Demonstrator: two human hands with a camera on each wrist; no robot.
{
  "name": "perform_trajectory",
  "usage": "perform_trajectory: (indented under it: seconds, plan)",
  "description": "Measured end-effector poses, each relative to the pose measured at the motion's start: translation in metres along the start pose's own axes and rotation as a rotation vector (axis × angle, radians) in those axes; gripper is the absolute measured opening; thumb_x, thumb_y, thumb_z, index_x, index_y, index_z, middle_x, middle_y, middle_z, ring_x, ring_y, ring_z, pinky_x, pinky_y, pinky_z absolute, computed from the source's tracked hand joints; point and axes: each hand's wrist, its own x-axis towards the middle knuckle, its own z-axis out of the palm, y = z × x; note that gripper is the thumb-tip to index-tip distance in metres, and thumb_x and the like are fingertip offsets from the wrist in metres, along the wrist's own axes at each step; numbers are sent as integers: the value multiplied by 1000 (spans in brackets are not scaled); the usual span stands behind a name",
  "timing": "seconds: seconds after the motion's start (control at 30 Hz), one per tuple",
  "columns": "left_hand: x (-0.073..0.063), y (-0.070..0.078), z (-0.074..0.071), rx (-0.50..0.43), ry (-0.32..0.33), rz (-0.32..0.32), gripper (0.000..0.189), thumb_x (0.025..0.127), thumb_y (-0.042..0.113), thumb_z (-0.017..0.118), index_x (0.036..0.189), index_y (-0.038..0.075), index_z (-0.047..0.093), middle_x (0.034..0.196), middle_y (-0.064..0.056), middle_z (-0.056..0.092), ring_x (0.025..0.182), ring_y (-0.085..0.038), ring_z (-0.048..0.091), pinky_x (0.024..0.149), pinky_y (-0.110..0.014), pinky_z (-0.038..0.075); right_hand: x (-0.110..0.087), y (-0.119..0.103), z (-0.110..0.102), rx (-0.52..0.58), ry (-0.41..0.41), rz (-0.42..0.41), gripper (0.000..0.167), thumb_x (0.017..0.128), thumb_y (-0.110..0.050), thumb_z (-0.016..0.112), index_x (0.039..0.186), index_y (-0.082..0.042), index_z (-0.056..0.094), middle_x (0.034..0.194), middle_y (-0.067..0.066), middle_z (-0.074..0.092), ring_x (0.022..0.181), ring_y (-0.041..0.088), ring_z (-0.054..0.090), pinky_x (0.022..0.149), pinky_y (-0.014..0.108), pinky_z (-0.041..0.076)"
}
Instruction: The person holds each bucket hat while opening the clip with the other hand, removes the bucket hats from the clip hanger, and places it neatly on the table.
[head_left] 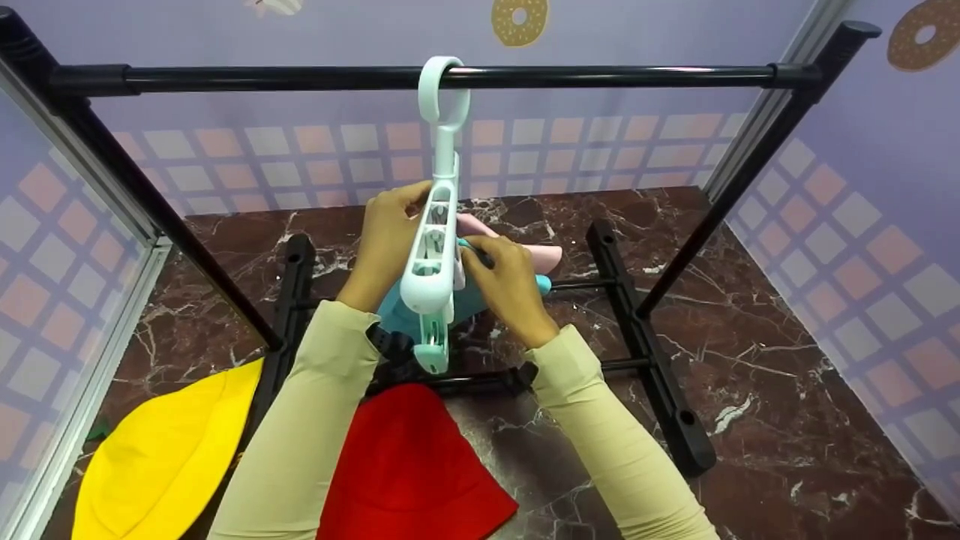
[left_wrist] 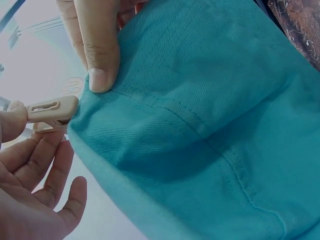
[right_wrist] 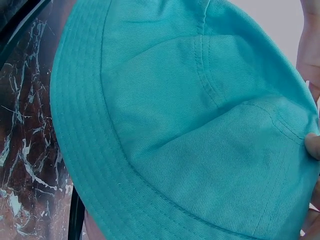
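A white and mint-green folding hanger (head_left: 427, 285) hangs by its ring from the black rail. My left hand (head_left: 386, 240) is on its left side, partly hidden behind it. Thumb and fingers of that hand pinch a beige clip (left_wrist: 52, 109) at the edge of a teal bucket hat (left_wrist: 200, 110). To the right of the hanger, my right hand (head_left: 506, 281) pinches the hat's crown, the thumb pressed on the cloth by a seam. In the right wrist view the hat's stitched brim (right_wrist: 80, 135) spreads to the left.
The black rack's rail (head_left: 600, 77) crosses above both hands. A red hat (head_left: 409, 472) lies below the hanger, and a yellow hat (head_left: 165, 450) lies at the lower left. A pink piece (head_left: 544, 258) sticks out behind my right hand. The floor (head_left: 795, 420) is dark marble.
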Motion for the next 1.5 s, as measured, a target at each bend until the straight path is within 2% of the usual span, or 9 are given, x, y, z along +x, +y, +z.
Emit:
perform_trajectory:
  seconds: [0.27, 0.47, 0.67, 0.93, 1.13, 1.3, 1.5]
  plan:
    - [-1, -1, 0, -38, -5, -13, 24, 92, 8, 62, 114, 4, 70, 105, -13, 72, 94, -26, 68, 83, -36, 51, -1, 3, 0, 11, -5, -6, 18, 91, -13, 66, 100, 0, 74, 94, 11, 74, 84, 23, 66, 81, 35, 51]
    - [-1, -1, 0, -43, -4, -12, 23, 92, 8, 62, 113, 3, 70, 105, -14, 72, 94, -26, 68, 83, -37, 51, -1, 5, -1, 5, -11, 1, 19, 91, -16, 66, 100, -1, 74, 95, 9, 74, 87, 22, 68, 89, 36, 49]
    - [-1, -2, 1, -41, -2, -12, 23, 91, 6, 61, 113, 3, 70, 101, -14, 73, 90, -26, 67, 78, -34, 49, -2, 6, -2, 6, -22, 35, 20, 90, -17, 67, 99, -1, 74, 95, 9, 74, 82, 23, 63, 79, 35, 50]
    - [3, -11, 3, -45, -6, -10, 21, 92, 9, 60, 110, 5, 70, 100, -11, 73, 88, -23, 67, 75, -30, 48, -5, 8, -6, 2, -7, 15, 21, 90, -18, 67, 99, -1, 74, 92, 10, 74, 78, 23, 61, 74, 37, 49]
    - [3, -16, 3, -68, -9, -36, 23, 94, 14, 60, 113, 8, 70, 102, -8, 73, 89, -21, 67, 80, -32, 50, -8, 11, -9, 3, 0, 20, 20, 90, -18, 67, 99, -1, 74, 93, 11, 73, 84, 23, 64, 79, 35, 51]
    - [5, -24, 5, -79, -4, -32, 24, 94, 17, 60, 114, 10, 70, 105, -7, 73, 94, -20, 67, 85, -34, 51, -11, 12, -11, -4, 11, 20, 19, 91, -18, 66, 99, -2, 74, 95, 10, 74, 91, 23, 67, 85, 33, 52]
    - [5, -27, 5, -105, -19, -75, 28, 94, 18, 60, 120, 10, 68, 109, -8, 72, 95, -19, 67, 87, -32, 51, -12, 15, -12, -12, 26, -6, 17, 90, -17, 67, 94, -2, 74, 91, 10, 74, 88, 22, 68, 84, 34, 52]
